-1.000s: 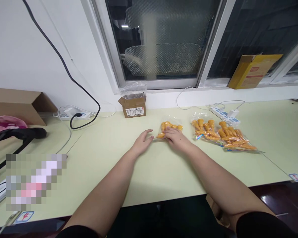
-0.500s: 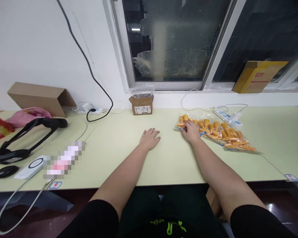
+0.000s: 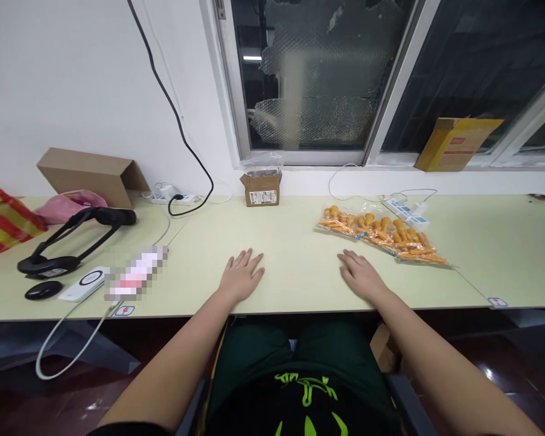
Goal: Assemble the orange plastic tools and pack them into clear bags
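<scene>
My left hand [image 3: 241,277] lies flat on the pale green table [image 3: 295,242], fingers spread, holding nothing. To the right, my right hand [image 3: 361,275] also rests palm down near the table's front edge, its fingers stretched out and nothing in it. Just beyond the right hand is a row of clear plastic bags [image 3: 381,233] filled with orange, peg-like pieces with wide heads. The right hand is apart from the bags. Behind both hands, against the wall, stands a small opened cardboard box [image 3: 262,189] with clear plastic sticking out of its top.
On the left are a black headset-like frame [image 3: 75,239], a black mouse [image 3: 44,290], a white charging pad [image 3: 85,283] and a blurred-out item with a cable. Power strips [image 3: 406,212] sit along the wall, with a larger cardboard box [image 3: 93,175] at the back left.
My right hand has let go of the bags and drawn back toward the front edge. My left hand has moved left and nearer to me. The camera view has shifted slightly.
</scene>
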The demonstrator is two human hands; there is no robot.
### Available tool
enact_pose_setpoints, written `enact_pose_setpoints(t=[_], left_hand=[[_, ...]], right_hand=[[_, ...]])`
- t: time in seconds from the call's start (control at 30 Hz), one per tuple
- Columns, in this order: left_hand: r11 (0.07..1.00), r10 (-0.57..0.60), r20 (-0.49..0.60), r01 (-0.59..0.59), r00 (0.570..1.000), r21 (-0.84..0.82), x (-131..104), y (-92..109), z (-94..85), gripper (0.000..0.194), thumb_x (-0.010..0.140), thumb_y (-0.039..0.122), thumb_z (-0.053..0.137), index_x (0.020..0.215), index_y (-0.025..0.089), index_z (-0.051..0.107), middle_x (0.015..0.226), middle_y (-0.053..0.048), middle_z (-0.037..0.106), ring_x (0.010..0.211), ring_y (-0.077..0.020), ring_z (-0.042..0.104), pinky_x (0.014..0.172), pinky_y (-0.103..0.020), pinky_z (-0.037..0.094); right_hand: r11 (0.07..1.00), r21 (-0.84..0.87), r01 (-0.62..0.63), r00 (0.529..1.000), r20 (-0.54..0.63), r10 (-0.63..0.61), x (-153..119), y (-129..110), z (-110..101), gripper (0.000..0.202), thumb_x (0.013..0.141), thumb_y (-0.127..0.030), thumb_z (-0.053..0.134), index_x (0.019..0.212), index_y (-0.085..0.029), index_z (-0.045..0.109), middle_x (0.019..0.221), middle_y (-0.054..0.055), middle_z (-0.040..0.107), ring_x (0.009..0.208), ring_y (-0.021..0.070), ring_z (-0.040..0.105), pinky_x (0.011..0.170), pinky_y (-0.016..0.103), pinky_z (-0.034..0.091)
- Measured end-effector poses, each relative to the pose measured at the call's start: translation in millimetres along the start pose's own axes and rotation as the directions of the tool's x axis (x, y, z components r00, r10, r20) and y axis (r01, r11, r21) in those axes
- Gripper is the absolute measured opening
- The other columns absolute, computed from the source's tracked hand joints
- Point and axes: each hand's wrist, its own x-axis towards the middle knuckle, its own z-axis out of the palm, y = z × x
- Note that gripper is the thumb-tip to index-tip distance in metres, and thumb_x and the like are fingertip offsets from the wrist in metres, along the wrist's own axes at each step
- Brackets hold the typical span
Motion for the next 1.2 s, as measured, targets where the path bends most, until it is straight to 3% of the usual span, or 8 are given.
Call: enact_pose_setpoints(t=[0.23, 0.37, 0.6, 0.77, 0.9, 1.0, 1.07, 1.2], left_hand=[[0.982, -0.134, -0.035, 0.138, 0.99, 0.126, -87.6, -39.6, -14.5, 0.063, 0.101, 0.061, 0.031, 0.16, 0.038, 0.039, 0.172, -0.003, 0.023, 0.16, -0.0308, 0.019, 0.127, -0.056, 0.014], [0.948, -0.262, -0.022, 0.262, 0.965, 0.183, -109.8, -54.4, -22.9, 0.065, 0.1, 0.065, 0.031, 0.16, 0.043, 0.034, 0.174, 0.0, 0.018, 0.16, -0.0412, 0.011, 0.123, -0.066, 0.015], [0.946, -0.287, 0.062, 0.273, 0.956, 0.174, -82.2, -47.7, -30.4, 0.065, 0.096, 0.073, 0.033, 0.157, 0.053, 0.031, 0.174, -0.001, 0.01, 0.157, -0.0534, 0.006, 0.106, -0.088, 0.008], [0.976, -0.196, 0.066, 0.188, 0.978, 0.111, -54.3, -45.7, -30.7, 0.065, 0.097, 0.066, 0.036, 0.157, 0.041, 0.042, 0.173, -0.007, 0.017, 0.159, -0.0441, 0.011, 0.116, -0.08, 0.009], [0.984, -0.121, -0.042, 0.114, 0.992, -0.14, -50.3, -62.8, -28.2, 0.06, 0.096, 0.052, 0.04, 0.143, 0.021, 0.062, 0.16, -0.013, 0.047, 0.154, -0.0325, 0.036, 0.126, -0.059, 0.024], [0.91, -0.23, -0.182, 0.145, 0.956, -0.389, -57.6, -76.2, -29.1, 0.042, 0.089, 0.053, 0.051, 0.112, 0.025, 0.073, 0.132, -0.009, 0.072, 0.131, -0.0296, 0.063, 0.117, -0.048, 0.044], [0.814, -0.375, -0.181, 0.229, 0.909, -0.534, -61.8, -82.4, -33.9, 0.037, 0.081, 0.057, 0.064, 0.099, 0.026, 0.072, 0.112, -0.008, 0.078, 0.111, -0.0305, 0.072, 0.103, -0.046, 0.055], [0.567, -0.547, -0.06, 0.317, 0.835, -0.76, -55.1, -85.8, -49.8, 0.052, 0.067, 0.063, 0.079, 0.093, 0.02, 0.066, 0.082, -0.003, 0.072, 0.06, -0.0178, 0.064, 0.065, -0.033, 0.056]], right_hand=[[0.952, -0.167, -0.257, 0.965, 0.013, 0.263, -101.6, 40.4, -13.0, 0.075, 0.098, -0.07, 0.033, 0.162, -0.032, 0.035, 0.171, 0.003, 0.03, 0.159, 0.0328, 0.025, 0.127, 0.06, 0.024], [0.941, -0.183, -0.284, 0.958, -0.005, 0.287, -131.2, 60.4, -12.7, 0.083, 0.096, -0.074, 0.032, 0.165, -0.028, 0.029, 0.172, 0.006, 0.025, 0.159, 0.0326, 0.024, 0.126, 0.058, 0.026], [0.962, -0.169, -0.216, 0.966, 0.107, 0.236, -106.0, 56.9, -21.8, 0.071, 0.096, -0.074, 0.036, 0.161, -0.046, 0.032, 0.174, 0.0, 0.019, 0.16, 0.0386, 0.016, 0.122, 0.071, 0.023], [0.967, -0.14, -0.211, 0.965, 0.125, 0.229, -79.4, 42.0, -24.0, 0.07, 0.097, -0.072, 0.034, 0.158, -0.038, 0.042, 0.173, 0.003, 0.021, 0.16, 0.0395, 0.016, 0.122, 0.072, 0.018], [0.981, -0.06, -0.186, 0.981, 0.05, 0.189, -75.3, 39.2, -20.4, 0.06, 0.099, -0.066, 0.036, 0.145, -0.033, 0.056, 0.17, 0.004, 0.032, 0.159, 0.0336, 0.024, 0.127, 0.065, 0.017], [0.977, 0.101, -0.186, 0.982, -0.002, 0.187, -78.6, 48.4, -21.7, 0.05, 0.096, -0.059, 0.047, 0.137, -0.032, 0.061, 0.164, 0.006, 0.043, 0.156, 0.034, 0.031, 0.127, 0.063, 0.016], [0.931, 0.312, -0.191, 0.979, -0.003, 0.202, -79.6, 57.4, -26.8, 0.045, 0.094, -0.053, 0.054, 0.132, -0.032, 0.062, 0.157, 0.009, 0.053, 0.153, 0.0343, 0.038, 0.128, 0.062, 0.02], [0.656, 0.721, -0.222, 0.97, 0.097, 0.221, -66.6, 67.2, -37.0, 0.041, 0.092, -0.049, 0.061, 0.129, -0.03, 0.061, 0.139, 0.014, 0.065, 0.136, 0.0339, 0.058, 0.116, 0.055, 0.044]])
